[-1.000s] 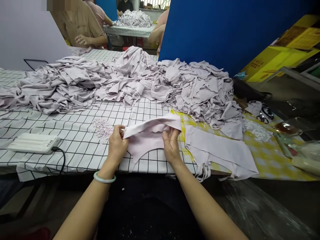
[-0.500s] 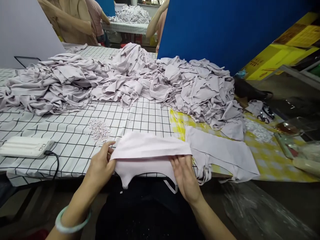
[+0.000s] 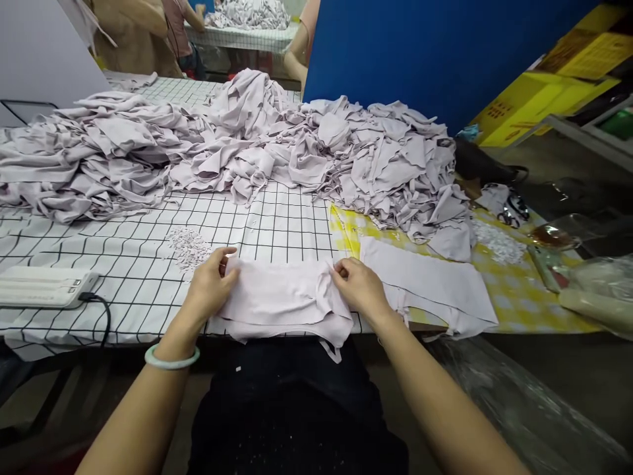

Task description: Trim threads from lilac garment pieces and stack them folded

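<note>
A pale pink-lilac strappy top (image 3: 277,290) lies folded across the table's front edge, one strap hanging over it. My left hand (image 3: 211,280) is closed on the top's far left corner, thumb and fingers pinching the cloth. At the far right corner, my right hand (image 3: 359,284) pinches the fabric, which bunches into creases beside the fingertips. Just right of that hand, a second folded top (image 3: 435,280) of the same colour rests on yellow checked cloth. Its straps hang toward the edge.
A long heap of similar garments (image 3: 232,145) spans the table's back. Small scraps (image 3: 188,249) lie left of centre, near a white power bank (image 3: 47,287) with a black cable. More white bits (image 3: 499,243) and scissors (image 3: 508,216) are at right. A blue panel (image 3: 420,59) stands behind; co-workers sit beyond.
My right hand has come out from under the folded cloth and moved up to pinch its far right corner. My left hand has shifted up to the far left corner. The top now lies lower and flatter.
</note>
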